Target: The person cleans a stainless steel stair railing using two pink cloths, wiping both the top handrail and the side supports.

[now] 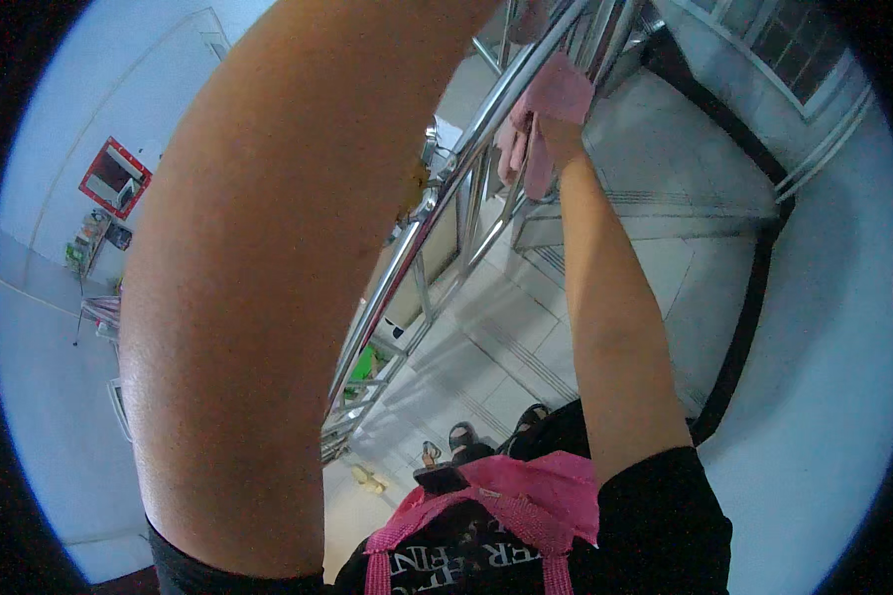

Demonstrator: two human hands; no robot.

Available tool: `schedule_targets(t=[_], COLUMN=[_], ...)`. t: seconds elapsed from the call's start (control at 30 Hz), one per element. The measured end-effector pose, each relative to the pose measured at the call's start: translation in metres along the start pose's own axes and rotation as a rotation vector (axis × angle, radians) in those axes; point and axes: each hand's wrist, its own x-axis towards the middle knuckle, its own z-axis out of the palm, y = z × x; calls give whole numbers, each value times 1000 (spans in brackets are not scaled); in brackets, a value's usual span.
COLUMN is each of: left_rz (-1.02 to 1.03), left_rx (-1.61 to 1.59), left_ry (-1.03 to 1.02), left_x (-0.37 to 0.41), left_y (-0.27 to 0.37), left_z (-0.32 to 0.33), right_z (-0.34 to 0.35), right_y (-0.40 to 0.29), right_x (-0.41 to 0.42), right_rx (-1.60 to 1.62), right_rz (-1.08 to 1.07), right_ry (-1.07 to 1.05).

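My right hand is wrapped in a pink cloth (558, 93) that hides its fingers; only the wrist (564, 141) shows below. The cloth lies against the upright bars of a stainless steel stair railing (484, 123), with its folds hanging between them. My left forearm (260, 297) is raised close to the camera and runs out past the top edge, so my left hand is out of view. A blurred skin-toned patch (528, 22) sits behind the handrail at the top; I cannot tell what it is.
Tiled steps (685, 171) turn beside the railing, edged by a black skirting strip (744, 349) along the blue-white wall (826, 297). My sandalled feet (461, 435) stand on lower tiles. A barred window (796, 52) is upper right. Left is a red-framed mirror (115, 178).
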Motion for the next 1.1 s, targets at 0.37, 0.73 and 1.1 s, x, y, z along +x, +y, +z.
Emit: schedule_targets(t=[0.37, 0.73, 1.1], left_rz=[-9, -197, 625], left_rx=[45, -29, 1034], left_ry=[-57, -264, -310], left_x=[19, 145, 228], left_y=[8, 57, 75], left_z=[10, 56, 87], right_z=[17, 40, -14], right_y=[-48, 21, 15], right_x=[-64, -114, -94], right_rx=[860, -193, 544], right_rz=[910, -1, 850], right_ry=[-190, -40, -561])
